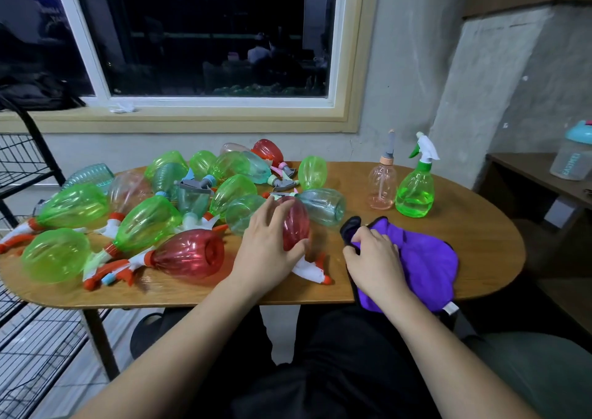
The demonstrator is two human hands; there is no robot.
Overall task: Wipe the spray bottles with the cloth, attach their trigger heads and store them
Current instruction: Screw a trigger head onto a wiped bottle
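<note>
Red ribbed plastic spray bottle (296, 223) under the left hand (267, 239) — purple cloth (426, 258) in the right hand (373, 260).
Near the front edge of the oval wooden table (474, 233), the left fingers curl round the lying bottle; the right hand clutches a bunched fold of cloth just beside it — a heap of green, red and clear bottles (147, 220) lies to the left.

The oval wooden table (480, 239) bears toppled spray bottles (145, 223), two upright bottles (415, 193) and a purple cloth (426, 260).
</note>
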